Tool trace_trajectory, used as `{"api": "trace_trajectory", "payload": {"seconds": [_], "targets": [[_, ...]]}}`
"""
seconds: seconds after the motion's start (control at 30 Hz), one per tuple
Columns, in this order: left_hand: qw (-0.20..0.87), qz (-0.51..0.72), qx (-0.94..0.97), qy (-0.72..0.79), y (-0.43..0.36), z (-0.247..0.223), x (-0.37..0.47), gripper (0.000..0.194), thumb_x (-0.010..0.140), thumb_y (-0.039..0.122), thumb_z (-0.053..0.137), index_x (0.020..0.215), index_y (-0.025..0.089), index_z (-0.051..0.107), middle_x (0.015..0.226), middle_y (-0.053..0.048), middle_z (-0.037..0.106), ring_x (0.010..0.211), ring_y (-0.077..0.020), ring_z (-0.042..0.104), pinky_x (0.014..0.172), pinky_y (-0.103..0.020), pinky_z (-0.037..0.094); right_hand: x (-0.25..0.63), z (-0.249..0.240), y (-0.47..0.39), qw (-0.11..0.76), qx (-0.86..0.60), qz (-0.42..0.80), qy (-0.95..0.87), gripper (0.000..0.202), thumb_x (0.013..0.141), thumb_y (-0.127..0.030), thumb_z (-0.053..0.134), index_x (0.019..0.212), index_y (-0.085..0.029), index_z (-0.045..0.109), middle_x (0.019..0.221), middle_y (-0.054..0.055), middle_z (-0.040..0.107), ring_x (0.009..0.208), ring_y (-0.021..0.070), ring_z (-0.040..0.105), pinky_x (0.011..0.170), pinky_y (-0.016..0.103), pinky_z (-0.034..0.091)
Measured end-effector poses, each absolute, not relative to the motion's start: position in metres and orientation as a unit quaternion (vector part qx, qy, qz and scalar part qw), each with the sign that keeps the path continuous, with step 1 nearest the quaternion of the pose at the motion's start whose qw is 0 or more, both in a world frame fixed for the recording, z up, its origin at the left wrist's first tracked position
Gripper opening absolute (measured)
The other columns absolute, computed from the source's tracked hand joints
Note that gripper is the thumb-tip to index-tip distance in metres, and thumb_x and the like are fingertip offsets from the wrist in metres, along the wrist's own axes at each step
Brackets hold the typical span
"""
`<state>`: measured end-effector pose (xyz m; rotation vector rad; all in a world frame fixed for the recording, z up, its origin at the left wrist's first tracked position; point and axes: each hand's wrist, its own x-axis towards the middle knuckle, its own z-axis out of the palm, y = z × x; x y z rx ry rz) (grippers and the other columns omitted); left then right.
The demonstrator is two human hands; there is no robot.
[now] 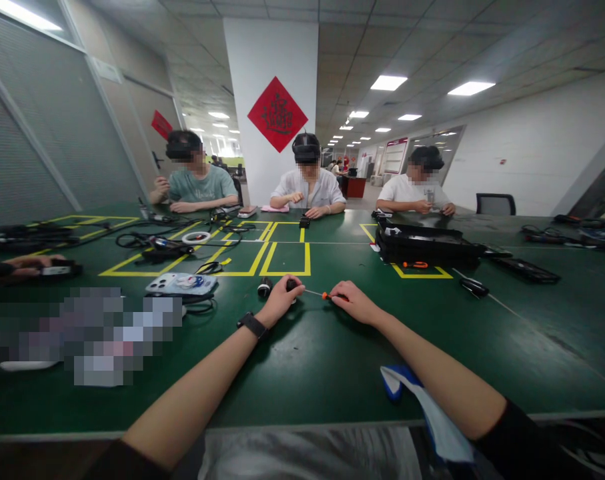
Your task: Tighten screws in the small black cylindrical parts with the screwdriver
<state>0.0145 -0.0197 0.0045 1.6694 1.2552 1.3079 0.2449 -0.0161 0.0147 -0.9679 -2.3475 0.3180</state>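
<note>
In the head view my left hand is closed around a small dark round part, mostly hidden by the fingers. My right hand grips a screwdriver with an orange and black handle. Its thin metal shaft points left, and the tip meets the dark part or the fingers around it; the exact contact is too small to make out. Just left of my left hand a black round piece with a light band rests on the green table.
A phone in a light blue case and cables lie at left. An open black case, an orange-handled tool and a black-handled tool are at right. A blue and white strap lies near my right forearm. Several people sit around the table.
</note>
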Motion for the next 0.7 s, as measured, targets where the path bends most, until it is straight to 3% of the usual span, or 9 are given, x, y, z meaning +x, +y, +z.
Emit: {"api": "trace_trajectory", "payload": {"seconds": [0.23, 0.53, 0.7], "targets": [[0.339, 0.502, 0.64, 0.473, -0.0197, 0.0054, 0.0123, 0.03, 0.068, 0.044, 0.056, 0.083, 0.017, 0.055, 0.07, 0.0, 0.057, 0.065, -0.0119, 0.052, 0.061, -0.024, 0.041, 0.2425, 0.011, -0.0175, 0.315, -0.367, 0.119, -0.867, 0.02, 0.073, -0.029, 0.061, 0.088, -0.017, 0.057, 0.087, 0.004, 0.055, 0.083, 0.0164, 0.048, 0.074, 0.029, 0.038], [0.325, 0.507, 0.646, 0.469, -0.018, 0.002, 0.0113, 0.029, 0.067, 0.042, 0.058, 0.082, 0.017, 0.055, 0.075, 0.0, 0.057, 0.068, -0.0118, 0.052, 0.063, -0.024, 0.041, 0.241, 0.0134, -0.0189, 0.285, -0.357, 0.124, -0.881, 0.017, 0.084, -0.026, 0.045, 0.087, -0.017, 0.059, 0.086, 0.005, 0.056, 0.085, 0.0161, 0.048, 0.078, 0.031, 0.037], [0.368, 0.501, 0.63, 0.465, -0.0192, 0.0045, 0.0127, 0.031, 0.071, 0.045, 0.053, 0.085, 0.017, 0.054, 0.072, 0.0, 0.058, 0.065, -0.0115, 0.052, 0.058, -0.023, 0.04, 0.2412, 0.0111, -0.0206, 0.308, -0.372, 0.121, -0.867, 0.014, 0.078, -0.024, 0.053, 0.09, -0.017, 0.055, 0.089, 0.005, 0.054, 0.084, 0.0159, 0.047, 0.076, 0.03, 0.038]]}}
